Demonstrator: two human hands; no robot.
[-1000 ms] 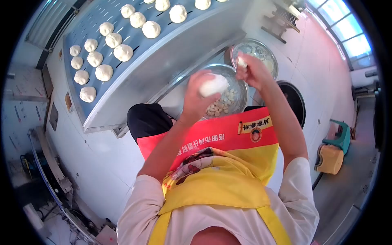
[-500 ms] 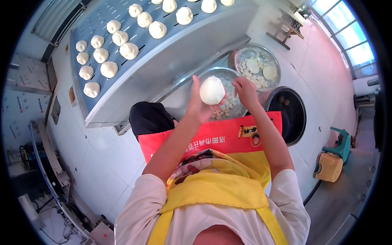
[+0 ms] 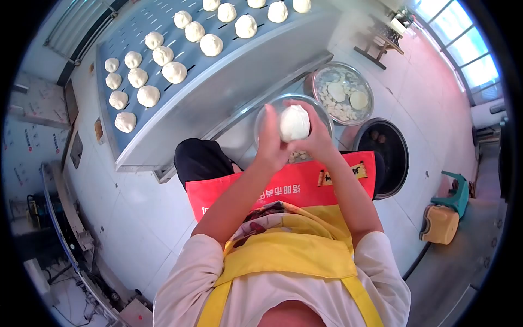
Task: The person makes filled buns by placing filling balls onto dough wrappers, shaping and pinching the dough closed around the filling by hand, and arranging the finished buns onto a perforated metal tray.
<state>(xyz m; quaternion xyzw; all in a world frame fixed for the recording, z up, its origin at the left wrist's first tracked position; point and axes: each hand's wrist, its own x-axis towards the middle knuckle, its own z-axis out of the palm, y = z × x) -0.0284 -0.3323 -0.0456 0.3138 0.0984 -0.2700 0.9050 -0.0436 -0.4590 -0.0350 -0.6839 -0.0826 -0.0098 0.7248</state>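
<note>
A smooth white dough bun [image 3: 295,123] is in my right hand [image 3: 317,136], whose fingers and thumb curve around its far and right sides. My left hand [image 3: 272,144] is just left of the bun, its visible digit stretched forward and apart from the rest; whether its palm touches the bun's lower edge is hard to tell. Beneath both hands stands a metal bowl [image 3: 261,124] with pale pieces in it, largely covered by the hands. Several similar buns, one of them a bun [image 3: 125,122] near the corner, sit in rows on a blue-grey slotted board [image 3: 125,143].
Beyond the bowl is a round metal basin [image 3: 372,97] holding pale lumps and two flat discs. A black tub [image 3: 404,163] stands at my right knee. Farther right are a green stool [image 3: 456,196] and a tan stool [image 3: 439,224]. The metal bench side [image 3: 218,98] runs diagonally ahead.
My right hand has come left and closed around the bun, which was resting in my left hand. The bun has shifted slightly right, and my left hand has moved off its left side.
</note>
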